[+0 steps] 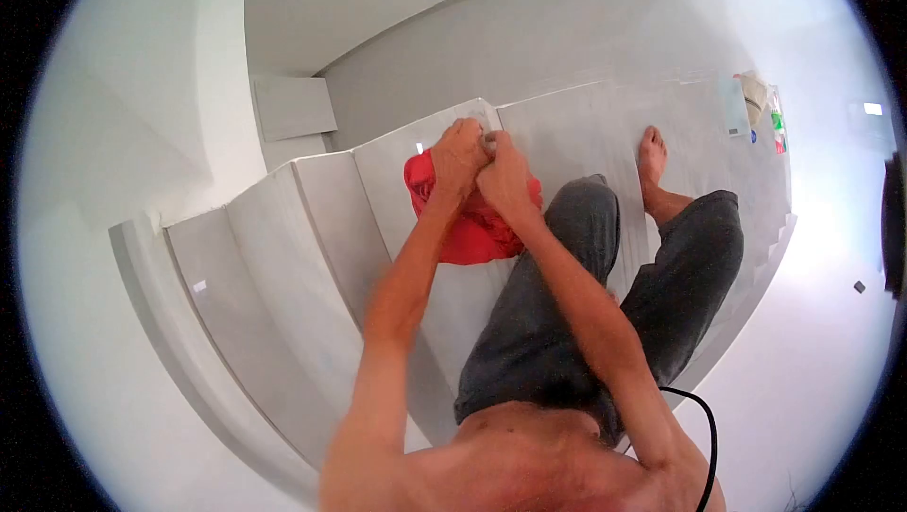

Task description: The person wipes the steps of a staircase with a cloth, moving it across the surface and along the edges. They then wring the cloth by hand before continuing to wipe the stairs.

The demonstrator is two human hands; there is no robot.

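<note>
A crumpled red cloth point(472, 236) lies on a pale stair step point(430, 295), in front of my bent knee. Over its upper edge, near the step's corner, my left hand point(457, 155) is closed, with the fingers curled together. Close against it on the right, my right hand point(505, 172) is closed too, its fingertips pinched. The fingers of both hands meet just above the cloth. What they pinch, if anything, is too small to make out.
Pale stairs point(274, 257) descend on the left beside a white wall point(113, 134). My bare foot point(651, 161) rests on the floor at the right. Several small items, including a beige bag point(754, 98), stand at the far right. A black cable point(709, 418) hangs at the lower right.
</note>
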